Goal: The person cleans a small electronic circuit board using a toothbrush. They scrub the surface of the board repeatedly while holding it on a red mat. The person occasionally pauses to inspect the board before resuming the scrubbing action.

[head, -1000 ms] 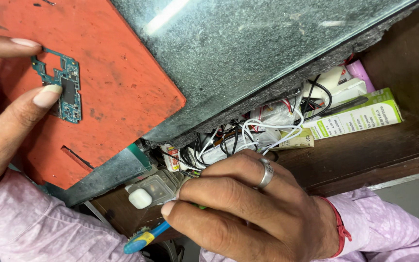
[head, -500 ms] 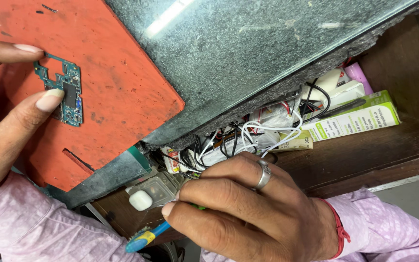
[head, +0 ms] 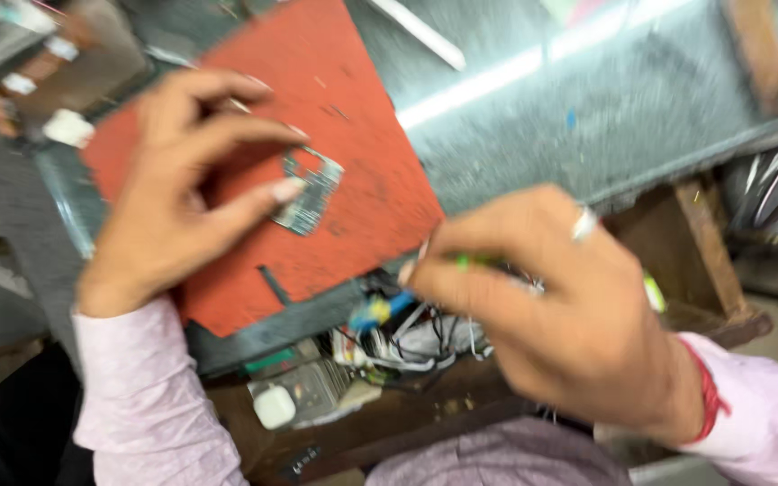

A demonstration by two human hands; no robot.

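My left hand (head: 182, 189) rests on the red mat (head: 353, 180), its fingers (head: 267, 192) pinching a small green circuit board (head: 308, 191) that lies near the mat's middle. The mat sits on the grey stone surface (head: 569, 117). My right hand (head: 551, 297) hovers just off the mat's lower right corner, fingers clenched around a thin tool with a green shaft and a blue and yellow end (head: 375, 313). Below the mat's lower edge, an open wooden shelf (head: 425, 418) holds a tangle of white and black wires (head: 425, 337) and a small white charger (head: 274, 407). Everything is motion-blurred
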